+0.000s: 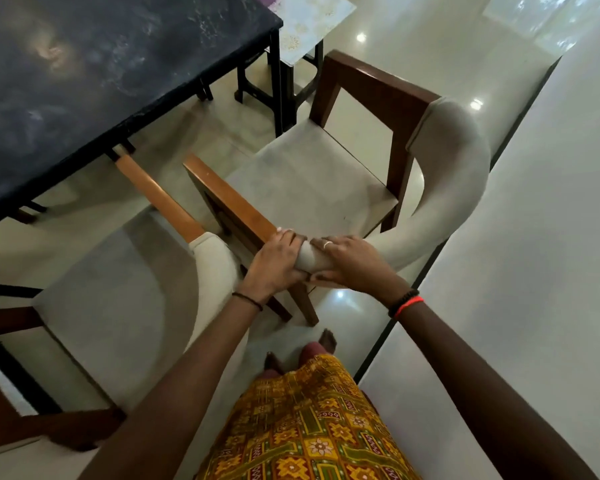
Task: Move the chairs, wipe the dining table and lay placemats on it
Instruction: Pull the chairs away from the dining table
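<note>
A wooden armchair (312, 181) with a beige seat and a curved beige backrest stands in the middle, pulled away from the dark marble dining table (94, 74) at the upper left. My left hand (274, 265) grips the chair where its near wooden armrest meets the padded backrest. My right hand (347, 261) holds the backrest end just beside it, fingers curled over the padding. A second matching chair (118, 306) stands at the lower left, its armrest close to the first chair's.
A dark stool (274, 84) with a pale floral placemat (309, 26) lying on it stands behind the table's corner. A white wall (534, 237) with a black skirting line runs along the right. My feet (302, 355) are on the glossy tiled floor.
</note>
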